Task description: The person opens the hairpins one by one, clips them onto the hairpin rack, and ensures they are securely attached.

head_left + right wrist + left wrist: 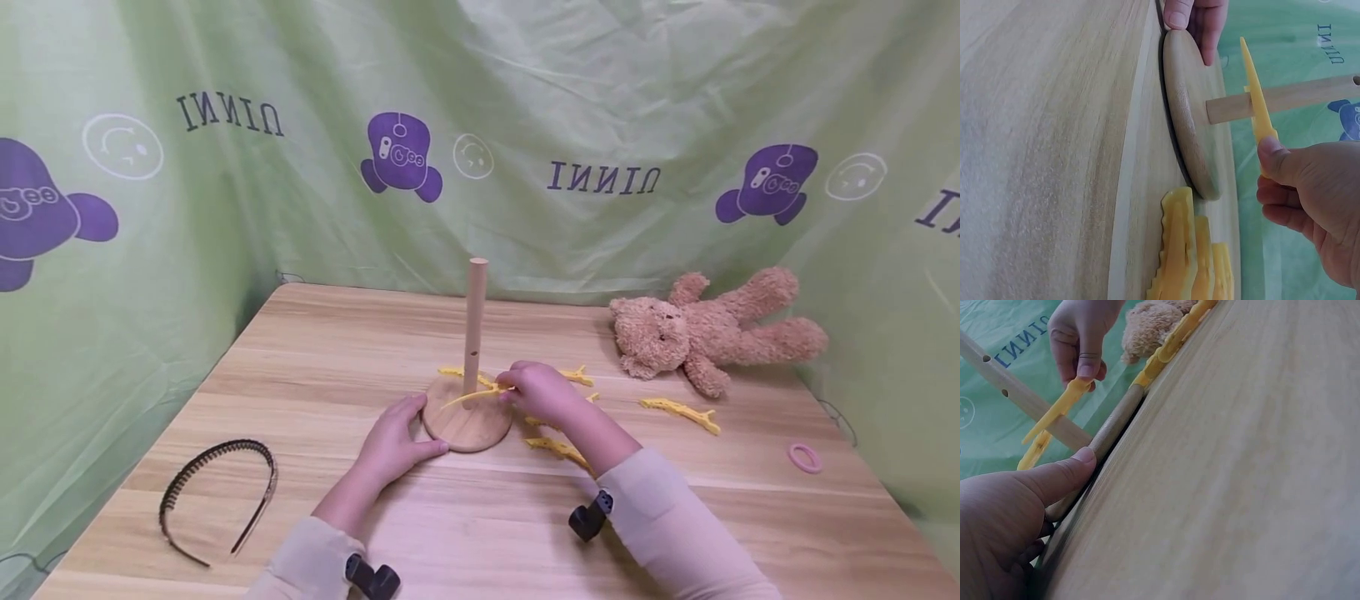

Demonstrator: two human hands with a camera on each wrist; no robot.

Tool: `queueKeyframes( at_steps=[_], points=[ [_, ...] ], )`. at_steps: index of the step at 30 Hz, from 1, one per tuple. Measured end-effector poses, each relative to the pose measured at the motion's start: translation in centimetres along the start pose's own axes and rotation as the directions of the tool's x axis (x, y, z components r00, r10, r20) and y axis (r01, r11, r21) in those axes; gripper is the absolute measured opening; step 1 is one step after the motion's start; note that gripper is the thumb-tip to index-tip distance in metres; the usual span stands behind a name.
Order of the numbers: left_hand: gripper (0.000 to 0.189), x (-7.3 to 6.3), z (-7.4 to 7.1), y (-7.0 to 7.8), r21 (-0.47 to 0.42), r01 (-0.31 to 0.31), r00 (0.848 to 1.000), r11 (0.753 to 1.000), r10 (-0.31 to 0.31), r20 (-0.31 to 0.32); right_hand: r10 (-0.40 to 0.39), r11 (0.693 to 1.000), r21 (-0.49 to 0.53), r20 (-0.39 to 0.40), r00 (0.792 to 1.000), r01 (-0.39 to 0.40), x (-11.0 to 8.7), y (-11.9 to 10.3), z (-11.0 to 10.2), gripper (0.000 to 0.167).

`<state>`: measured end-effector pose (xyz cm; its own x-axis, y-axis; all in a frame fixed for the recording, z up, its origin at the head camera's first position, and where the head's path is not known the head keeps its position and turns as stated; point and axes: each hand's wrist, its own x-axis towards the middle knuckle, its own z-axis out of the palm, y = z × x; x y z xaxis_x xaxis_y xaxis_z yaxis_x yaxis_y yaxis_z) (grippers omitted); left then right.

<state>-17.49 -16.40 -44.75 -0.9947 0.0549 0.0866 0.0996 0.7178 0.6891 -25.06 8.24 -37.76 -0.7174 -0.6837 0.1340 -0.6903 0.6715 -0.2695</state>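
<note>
A wooden stand with a round base [468, 429] and an upright post [476, 321] is at the middle of the table. My left hand [390, 442] grips the left rim of the base, its thumb on the near edge. My right hand [542, 393] pinches one end of a yellow hair clip [1257, 103] between thumb and fingers. In the right wrist view the clip's pointed end is raised beside the post, above the base; I cannot tell whether it touches the post. Several more yellow hair clips [557, 448] lie right of the base, partly hidden by my right arm.
A brown teddy bear [705, 329] lies at the back right. One yellow clip [681, 412] lies in front of it, and a pink ring [805, 457] is near the right edge. A dark toothed headband [217, 446] lies at the left. Green printed cloth [525, 100] hangs around the table.
</note>
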Motion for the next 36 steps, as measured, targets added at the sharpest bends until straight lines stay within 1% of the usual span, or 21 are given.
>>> queueKeyframes(
  at_steps=[3,9,16,19,22,25,28,30,32,34,36],
  points=[
    [0.088,0.1,0.0,0.1,0.005,-0.008,1.0,1.0,0.008,0.001,0.02,1.0,0.012,0.02,1.0,-0.02,-0.1,0.0,-0.1,0.024],
    [0.087,0.3,0.0,0.2,0.013,-0.021,1.0,1.0,0.021,-0.001,0.089,0.994,0.064,0.085,0.992,-0.094,-0.3,-0.3,-0.5,0.033],
    [0.087,0.4,0.0,0.2,0.01,-0.036,0.999,0.999,0.036,-0.008,0.133,0.983,0.111,0.098,0.986,-0.144,-0.9,-0.1,-0.7,0.046],
    [0.087,0.3,0.1,0.1,0.007,-0.035,0.999,0.999,0.035,-0.006,0.151,0.975,0.151,0.069,0.986,-0.16,-1.6,0.1,-0.8,0.053],
    [0.086,0.2,0.2,0.0,0.0,-0.029,1.0,1.0,0.029,-0.004,0.164,0.966,0.202,0.004,0.986,-0.162,-2.6,0.6,-1.0,0.056],
    [0.086,0.1,0.1,-0.2,0.001,-0.02,1.0,1.0,0.02,-0.006,0.181,0.96,0.229,-0.073,0.981,-0.16,-4.1,1.5,-1.5,0.057],
    [0.086,0.0,0.2,-0.4,0.006,-0.015,1.0,1.0,0.015,-0.008,0.236,0.943,0.269,-0.118,0.964,-0.198,-5.9,3.1,-1.9,0.057],
    [0.086,0.1,0.2,-0.5,0.005,-0.016,1.0,1.0,0.016,-0.007,0.294,0.919,0.313,-0.137,0.946,-0.24,-7.3,4.5,-2.0,0.058],
    [0.086,0.1,0.3,-0.6,0.004,-0.014,1.0,1.0,0.014,-0.003,0.36,0.891,0.347,-0.15,0.921,-0.293,-8.9,6.0,-2.1,0.059],
    [0.086,0.2,0.3,-0.5,0.001,-0.013,1.0,1.0,0.013,0.0,0.413,0.875,0.346,-0.174,0.894,-0.337,-10.7,7.7,-2.1,0.059],
    [0.087,0.2,0.4,-0.5,0.0,-0.013,1.0,1.0,0.013,0.005,0.461,0.859,0.335,-0.18,0.869,-0.387,-12.5,9.4,-2.2,0.06]
  ],
)
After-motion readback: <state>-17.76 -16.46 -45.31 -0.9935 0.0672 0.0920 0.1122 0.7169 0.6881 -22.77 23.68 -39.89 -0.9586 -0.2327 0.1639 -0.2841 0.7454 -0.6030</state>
